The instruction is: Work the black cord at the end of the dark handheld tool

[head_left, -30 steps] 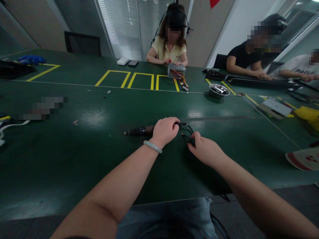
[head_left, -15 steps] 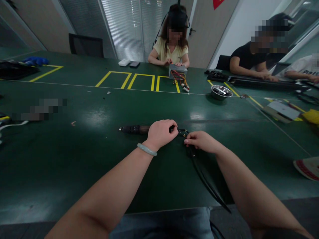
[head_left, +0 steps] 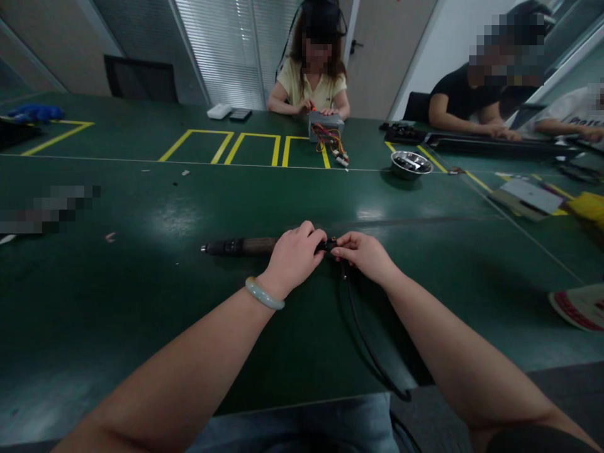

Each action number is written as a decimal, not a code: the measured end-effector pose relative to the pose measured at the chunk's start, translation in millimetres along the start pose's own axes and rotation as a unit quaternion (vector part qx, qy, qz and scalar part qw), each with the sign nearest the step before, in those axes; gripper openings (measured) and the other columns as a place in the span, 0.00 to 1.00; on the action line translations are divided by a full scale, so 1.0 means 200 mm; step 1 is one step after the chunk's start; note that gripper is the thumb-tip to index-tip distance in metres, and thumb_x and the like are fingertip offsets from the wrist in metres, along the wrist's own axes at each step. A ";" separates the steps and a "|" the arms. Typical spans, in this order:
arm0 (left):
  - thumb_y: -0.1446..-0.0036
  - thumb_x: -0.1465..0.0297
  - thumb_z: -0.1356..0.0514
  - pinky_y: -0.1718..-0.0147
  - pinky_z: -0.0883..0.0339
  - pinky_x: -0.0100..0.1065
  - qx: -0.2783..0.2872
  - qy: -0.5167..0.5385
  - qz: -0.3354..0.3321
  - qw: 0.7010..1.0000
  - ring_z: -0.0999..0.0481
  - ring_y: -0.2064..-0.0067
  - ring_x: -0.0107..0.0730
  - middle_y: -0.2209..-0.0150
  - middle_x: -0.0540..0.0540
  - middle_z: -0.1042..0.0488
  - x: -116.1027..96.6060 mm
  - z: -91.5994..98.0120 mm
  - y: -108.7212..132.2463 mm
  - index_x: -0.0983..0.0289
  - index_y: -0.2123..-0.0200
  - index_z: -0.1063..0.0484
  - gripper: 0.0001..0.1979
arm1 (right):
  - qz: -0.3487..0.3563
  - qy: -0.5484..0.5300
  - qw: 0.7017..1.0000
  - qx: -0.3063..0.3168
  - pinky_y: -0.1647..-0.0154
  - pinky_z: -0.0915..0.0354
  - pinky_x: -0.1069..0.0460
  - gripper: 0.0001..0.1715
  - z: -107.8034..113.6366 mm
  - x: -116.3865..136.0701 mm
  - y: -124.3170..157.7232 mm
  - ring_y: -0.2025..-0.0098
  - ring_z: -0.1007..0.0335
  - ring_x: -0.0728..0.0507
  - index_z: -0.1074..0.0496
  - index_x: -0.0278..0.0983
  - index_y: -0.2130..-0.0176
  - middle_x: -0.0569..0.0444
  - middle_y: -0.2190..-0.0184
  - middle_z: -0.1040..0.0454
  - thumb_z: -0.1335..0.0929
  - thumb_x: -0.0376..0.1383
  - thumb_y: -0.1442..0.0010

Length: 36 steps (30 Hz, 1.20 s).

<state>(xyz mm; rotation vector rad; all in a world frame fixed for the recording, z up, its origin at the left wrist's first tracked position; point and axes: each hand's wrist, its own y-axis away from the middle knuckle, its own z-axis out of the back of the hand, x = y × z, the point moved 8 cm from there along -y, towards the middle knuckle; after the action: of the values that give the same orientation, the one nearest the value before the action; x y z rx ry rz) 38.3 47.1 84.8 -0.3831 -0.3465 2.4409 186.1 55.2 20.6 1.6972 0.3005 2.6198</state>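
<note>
A dark electric screwdriver [head_left: 257,246] lies across the green table with its metal tip to the left. My left hand [head_left: 293,257], wearing a pale bangle, is wrapped round the rear of it. Close on the right, my right hand [head_left: 365,255] pinches a small black connector [head_left: 331,242] with a brassy spot, up against the screwdriver's back end. Fingers hide where the two parts meet. Below the right hand, a black cable [head_left: 355,314] curves down over the table's front edge.
A metal bowl [head_left: 411,165] with small parts stands beyond my hands. Across the table, a person handles a grey box [head_left: 325,126] with coloured wires. More people work at a long black part [head_left: 500,145]. A red and white object [head_left: 578,307] sits at right.
My right hand has moved left to the screwdriver's end, bringing the connector to it. The cable's hanging loop has shifted left. The view has turned slightly.
</note>
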 end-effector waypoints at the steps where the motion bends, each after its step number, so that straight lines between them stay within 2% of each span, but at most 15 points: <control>1: 0.42 0.68 0.39 0.60 0.32 0.39 0.002 0.000 -0.003 1.000 0.28 0.59 0.38 0.57 0.55 0.33 0.00 0.00 0.00 0.59 0.55 0.30 0.11 | -0.006 0.011 1.000 -0.003 0.77 0.39 0.56 0.17 0.01 -0.01 0.00 0.76 0.32 0.51 0.30 0.36 0.62 0.55 0.73 0.23 0.27 0.43 0.47; 5: 0.42 0.69 0.41 0.59 0.32 0.40 0.013 0.005 -0.016 1.000 0.29 0.58 0.38 0.58 0.55 0.34 -0.01 -0.01 -0.01 0.59 0.57 0.30 0.08 | -0.007 0.090 0.996 -0.017 0.76 0.38 0.55 0.14 0.04 0.00 0.03 0.75 0.30 0.49 0.28 0.37 0.64 0.55 0.73 0.23 0.29 0.44 0.45; 12: 0.43 0.69 0.40 0.59 0.32 0.40 0.023 0.012 -0.028 0.999 0.29 0.57 0.39 0.58 0.55 0.33 -0.02 -0.01 0.00 0.59 0.59 0.29 0.07 | 0.001 0.197 0.980 0.008 0.75 0.39 0.54 0.09 0.05 0.06 0.08 0.73 0.29 0.47 0.26 0.40 0.66 0.56 0.72 0.23 0.31 0.43 0.42; 20: 0.40 0.69 0.41 0.59 0.32 0.39 0.018 0.022 -0.036 0.999 0.29 0.56 0.37 0.56 0.54 0.31 -0.03 -0.02 0.00 0.59 0.58 0.30 0.07 | 0.064 0.303 0.949 -0.053 0.73 0.43 0.54 0.05 0.04 0.15 0.10 0.71 0.31 0.47 0.27 0.41 0.69 0.57 0.72 0.24 0.31 0.40 0.43; 24: 0.40 0.69 0.42 0.57 0.33 0.39 0.019 0.033 -0.035 0.999 0.28 0.55 0.38 0.57 0.54 0.29 -0.04 -0.03 0.00 0.59 0.59 0.30 0.06 | 0.084 0.305 0.946 -0.063 0.72 0.43 0.54 0.03 0.04 0.16 0.10 0.71 0.31 0.47 0.27 0.42 0.67 0.58 0.72 0.24 0.31 0.38 0.42; 30: 0.40 0.68 0.42 0.58 0.33 0.39 0.021 0.042 -0.026 0.999 0.27 0.55 0.39 0.56 0.54 0.28 -0.03 -0.02 -0.01 0.59 0.58 0.29 0.07 | 0.095 0.279 0.955 -0.034 0.71 0.42 0.54 0.03 0.03 0.15 0.09 0.70 0.30 0.48 0.25 0.42 0.66 0.58 0.71 0.24 0.31 0.38 0.42; 36: 0.39 0.68 0.42 0.59 0.34 0.39 0.015 0.045 -0.033 0.998 0.27 0.55 0.39 0.57 0.53 0.27 -0.03 -0.03 -0.01 0.59 0.58 0.29 0.06 | 0.100 0.241 0.965 -0.032 0.71 0.42 0.54 0.04 0.01 0.15 0.09 0.70 0.31 0.48 0.26 0.41 0.66 0.58 0.71 0.24 0.31 0.39 0.42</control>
<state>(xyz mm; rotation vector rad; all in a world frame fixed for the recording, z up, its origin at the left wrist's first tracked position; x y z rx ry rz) 45.0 45.6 81.2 -0.4606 -0.2800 2.3537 178.3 42.0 50.8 1.0984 0.0405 3.1278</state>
